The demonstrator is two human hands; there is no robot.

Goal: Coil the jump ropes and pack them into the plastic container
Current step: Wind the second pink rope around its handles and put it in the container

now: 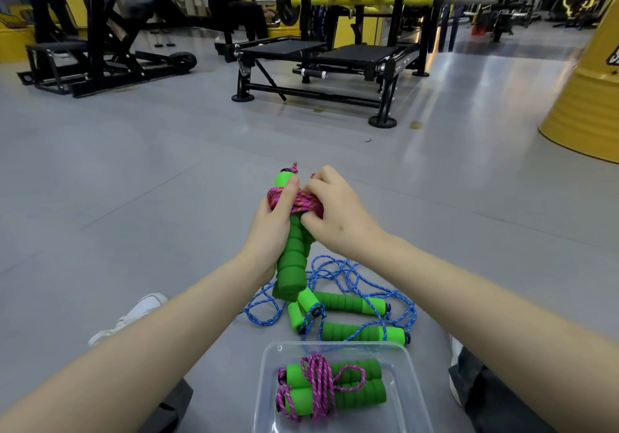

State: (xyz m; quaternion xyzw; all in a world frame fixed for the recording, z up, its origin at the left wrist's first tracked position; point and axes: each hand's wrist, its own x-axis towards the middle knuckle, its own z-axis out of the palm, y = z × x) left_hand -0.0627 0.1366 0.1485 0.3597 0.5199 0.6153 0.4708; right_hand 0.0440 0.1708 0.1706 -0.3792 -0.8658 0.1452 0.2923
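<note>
My left hand grips two green foam handles held upright together above the floor. A pink jump rope is wound around their upper part, and my right hand pinches that winding from the right. Below them, on the floor, lie blue jump ropes in a loose tangle with several green handles. Nearest to me stands the clear plastic container, which holds one coiled pink rope with green handles.
I sit on a grey gym floor with my white shoes on either side of the container. Black weight machines stand ahead, a yellow barrel at the right. A person sits in the far background.
</note>
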